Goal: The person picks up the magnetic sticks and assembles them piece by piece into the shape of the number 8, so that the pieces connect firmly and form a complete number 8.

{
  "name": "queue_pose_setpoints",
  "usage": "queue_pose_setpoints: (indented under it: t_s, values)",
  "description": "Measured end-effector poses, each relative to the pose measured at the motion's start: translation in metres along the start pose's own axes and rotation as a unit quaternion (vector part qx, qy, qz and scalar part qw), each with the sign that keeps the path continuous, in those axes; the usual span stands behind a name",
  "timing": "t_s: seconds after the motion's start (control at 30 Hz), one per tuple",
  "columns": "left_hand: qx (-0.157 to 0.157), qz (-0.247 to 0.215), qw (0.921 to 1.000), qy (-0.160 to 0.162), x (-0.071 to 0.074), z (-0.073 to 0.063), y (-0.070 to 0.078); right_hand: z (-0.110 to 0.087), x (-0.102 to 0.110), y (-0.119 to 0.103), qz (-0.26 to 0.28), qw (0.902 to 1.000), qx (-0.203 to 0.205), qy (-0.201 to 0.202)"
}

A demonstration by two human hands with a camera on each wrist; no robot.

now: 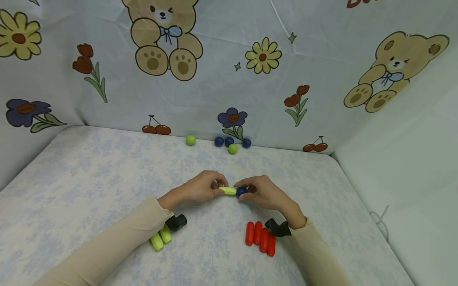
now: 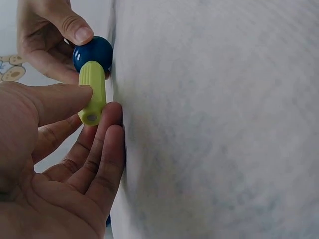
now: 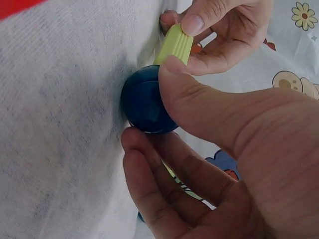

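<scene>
My left hand [image 1: 204,186] pinches a ridged yellow-green stick [image 2: 92,94] between thumb and fingers. A dark blue ball [image 3: 145,99] is in my right hand [image 1: 264,192], held between thumb and fingertips. One end of the stick touches the ball; the two lie in line, just over the table. In the left wrist view, the stick's near end shows a round grey spot. Two more yellow-green sticks [image 1: 156,241] lie under my left forearm, partly hidden by it. Near my right wrist, several red sticks [image 1: 249,233] lie side by side.
At the table's back edge sit several blue balls [image 1: 219,141] and two green balls [image 1: 191,140]. Behind them hangs a printed cloth [image 1: 222,91] with bears and flowers. A black strap piece [image 1: 279,228] is on the right wrist, another [image 1: 177,223] on the left.
</scene>
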State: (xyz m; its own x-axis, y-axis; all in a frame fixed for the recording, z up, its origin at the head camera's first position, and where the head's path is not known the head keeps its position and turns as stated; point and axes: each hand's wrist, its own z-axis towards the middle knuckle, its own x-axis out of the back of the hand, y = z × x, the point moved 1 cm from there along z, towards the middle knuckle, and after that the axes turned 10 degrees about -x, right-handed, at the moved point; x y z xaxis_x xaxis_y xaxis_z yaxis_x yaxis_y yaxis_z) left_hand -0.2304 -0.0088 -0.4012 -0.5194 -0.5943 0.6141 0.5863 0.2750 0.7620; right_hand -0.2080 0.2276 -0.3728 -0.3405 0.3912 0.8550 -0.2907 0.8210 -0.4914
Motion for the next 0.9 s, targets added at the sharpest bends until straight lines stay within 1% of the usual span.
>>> queue_pose_setpoints:
  t_s: [0.2,0.53,0.7,0.8,0.83,0.9]
  values:
    - [0.008,-0.010,0.9999,0.003,0.001,0.000,0.000,0.000,-0.001,0.001,-0.007,0.9998,0.006,0.017]
    - [0.017,-0.015,0.9998,0.000,0.002,0.000,-0.003,0.002,-0.002,0.003,0.019,0.9996,0.015,0.017]
    - [0.033,-0.016,0.9993,0.001,0.009,-0.003,-0.003,0.003,-0.003,0.004,0.016,0.9997,0.008,0.017]
    - [0.043,-0.009,0.9989,0.017,0.018,-0.008,-0.006,0.003,-0.002,0.005,0.011,0.9998,0.001,0.014]
    - [0.046,-0.007,0.9985,0.028,0.021,-0.009,-0.008,0.003,-0.002,0.005,0.011,0.9998,-0.002,0.013]
    - [0.063,-0.003,0.9963,0.058,0.029,-0.012,-0.014,0.003,-0.003,0.005,0.010,0.9999,-0.006,0.011]
